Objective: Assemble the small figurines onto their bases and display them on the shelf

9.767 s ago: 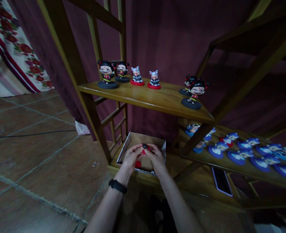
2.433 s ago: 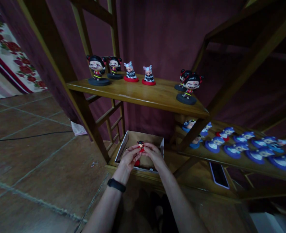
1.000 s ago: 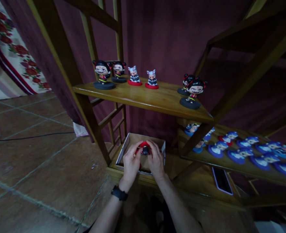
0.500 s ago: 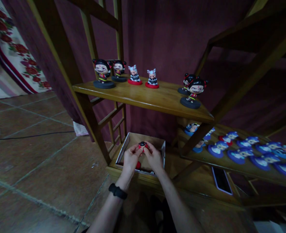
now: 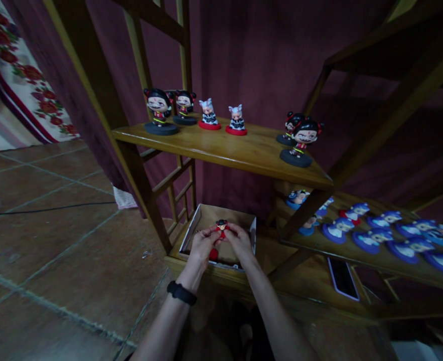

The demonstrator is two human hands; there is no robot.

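Observation:
Between both hands is a small figurine (image 5: 222, 225) with black hair and a red body, upright with its face toward me. My left hand (image 5: 203, 244) pinches it from the left, fingers closed. From the other side my right hand (image 5: 240, 242) grips it, also closed. Its lower part is hidden by my fingers. Both hands are over an open cardboard box (image 5: 249, 220) on the bottom shelf. Below my left fingers a red piece (image 5: 213, 254) lies in the box, partly covered.
Above the box, a wooden shelf (image 5: 213, 145) carries black-haired figurines (image 5: 158, 108) and two silver-haired figurines (image 5: 237, 120) on red bases. Several blue-haired figurines (image 5: 337, 229) fill the lower right shelf. A phone (image 5: 342, 279) lies beneath it. A slanted post (image 5: 304, 215) stands at right.
The figurine has tilted upright between my fingers, so its face now shows instead of mainly the top of its head. Both hands keep their hold over the box.

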